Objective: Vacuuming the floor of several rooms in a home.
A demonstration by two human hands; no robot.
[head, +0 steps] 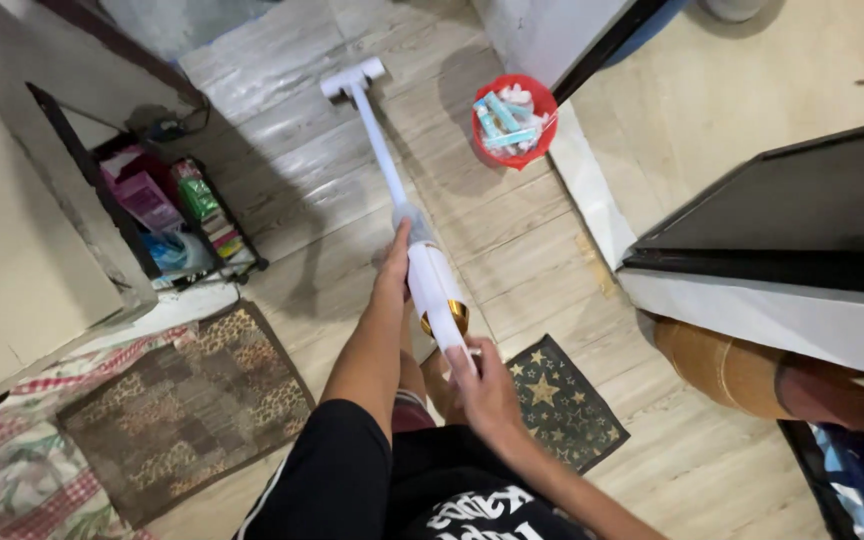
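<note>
A white stick vacuum (407, 215) runs from frame centre toward the upper middle. The right hand (482, 385) grasps its handle; the left hand (394, 265) grips the body higher up.

The vacuum's handle (452, 340) is hidden inside the right hand (482, 385). Items in the red bucket (514, 120), upper middle, are too small to identify.

One head-worn camera is looking steeply down from standing height, facing toward twelve o'clock along the plank floor (512, 250). The person's own arms are filling the near six o'clock edge, close up; the red bucket (514, 120) is sitting farther off, around one o'clock.
</note>
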